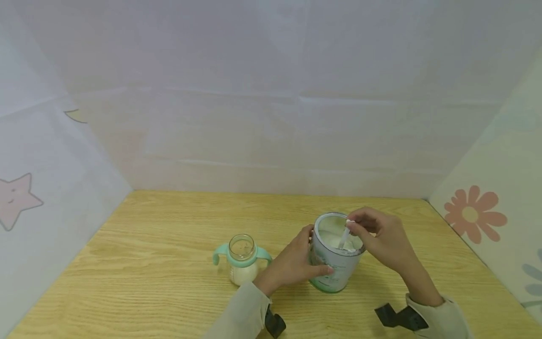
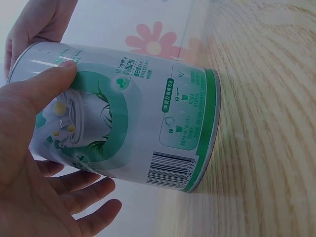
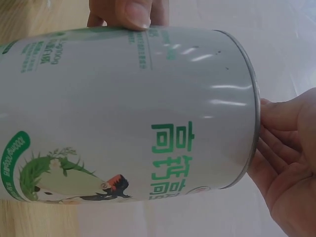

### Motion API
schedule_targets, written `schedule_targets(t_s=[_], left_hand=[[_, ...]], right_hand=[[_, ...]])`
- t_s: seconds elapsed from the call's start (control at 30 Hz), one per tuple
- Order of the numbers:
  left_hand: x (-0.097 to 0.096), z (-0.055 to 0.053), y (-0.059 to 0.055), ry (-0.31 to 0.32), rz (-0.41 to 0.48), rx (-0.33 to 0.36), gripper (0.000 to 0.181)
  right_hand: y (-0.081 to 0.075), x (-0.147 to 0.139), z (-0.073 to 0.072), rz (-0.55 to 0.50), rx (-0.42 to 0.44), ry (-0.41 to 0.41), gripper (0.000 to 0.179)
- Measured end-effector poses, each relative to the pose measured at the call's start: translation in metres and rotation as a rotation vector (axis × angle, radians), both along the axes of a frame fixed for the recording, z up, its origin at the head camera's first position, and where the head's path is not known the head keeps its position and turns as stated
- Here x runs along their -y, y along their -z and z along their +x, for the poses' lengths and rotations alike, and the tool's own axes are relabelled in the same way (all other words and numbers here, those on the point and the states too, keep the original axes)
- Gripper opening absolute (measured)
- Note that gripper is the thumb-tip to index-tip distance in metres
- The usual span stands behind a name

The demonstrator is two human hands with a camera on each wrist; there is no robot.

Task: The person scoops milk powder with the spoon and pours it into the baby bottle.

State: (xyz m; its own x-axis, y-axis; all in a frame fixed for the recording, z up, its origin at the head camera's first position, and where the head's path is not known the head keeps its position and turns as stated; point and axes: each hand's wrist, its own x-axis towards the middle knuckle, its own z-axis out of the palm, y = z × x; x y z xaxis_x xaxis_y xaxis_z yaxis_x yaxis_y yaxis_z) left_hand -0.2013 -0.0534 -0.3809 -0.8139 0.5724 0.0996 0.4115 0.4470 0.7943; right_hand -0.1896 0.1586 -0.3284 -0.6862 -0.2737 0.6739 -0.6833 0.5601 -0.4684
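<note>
A white and green milk powder can (image 1: 332, 269) stands on the table with its mouth uncovered and pale powder (image 1: 329, 239) inside. My left hand (image 1: 294, 261) holds the can from its left side, the thumb across the printed front. In the left wrist view, the thumb lies on the label (image 2: 101, 116) and the other fingers reach round the far side. At the can's rim, my right hand (image 1: 386, 241) pinches the handle of a white scoop (image 1: 344, 238), whose lower end is down in the powder. The right wrist view shows that hand (image 3: 289, 163) beyond the rim; the scoop is hidden there.
To the left of the can, a clear baby bottle (image 1: 243, 274) with a mint-green two-handled collar stands uncapped, whitish contents in its lower part. It is close to my left wrist. The wooden table (image 1: 169, 235) is bordered by pale printed cloth walls (image 1: 254, 132) at the back and sides.
</note>
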Motion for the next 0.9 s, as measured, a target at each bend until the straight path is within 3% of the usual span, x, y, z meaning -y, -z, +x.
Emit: schedule_targets(t_s=[0.37,0.57,0.73,0.9], left_hand=[[0.0006,-0.0001,0.0006,0.008,0.016,0.000,0.092],[0.0005,-0.0005,0.0014,0.006,0.017,0.009,0.092],[0.0007,-0.0007,0.0021,0.006,0.015,0.008,0.092],[0.0008,-0.0007,0.0017,0.010,0.020,0.007,0.092]], right_hand=[[-0.0056,0.0024,0.0032,-0.061,-0.076,-0.018,0.026],[-0.0060,0.0016,0.0044,-0.083,-0.045,-0.067,0.027],[-0.0062,0.0020,0.0060,-0.082,-0.006,-0.020,0.023],[-0.0064,0.0026,0.0051,-0.096,-0.027,-0.011,0.024]])
